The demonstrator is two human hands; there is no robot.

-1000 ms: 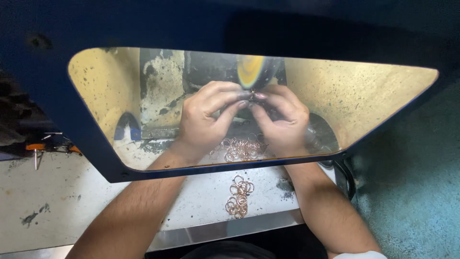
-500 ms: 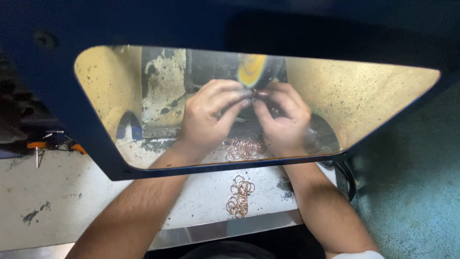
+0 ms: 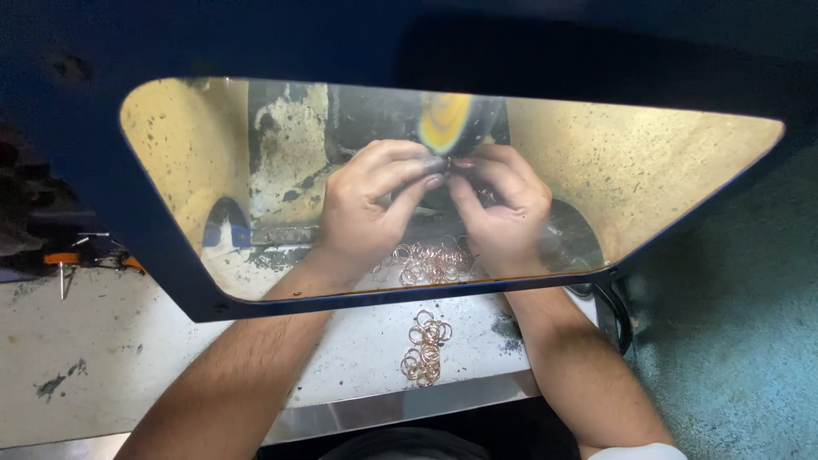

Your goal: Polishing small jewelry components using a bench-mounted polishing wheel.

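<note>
Both hands pinch something too small to make out: left hand and right hand, fingertips meeting beneath the spinning yellow wheel, above copper rings.

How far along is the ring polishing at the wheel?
Done or waiting: cannot tell; one pile of rings lies on the bench in front of the shield, another behind it. In hand: left hand and right hand pinch something small against the spinning wheel.
</note>
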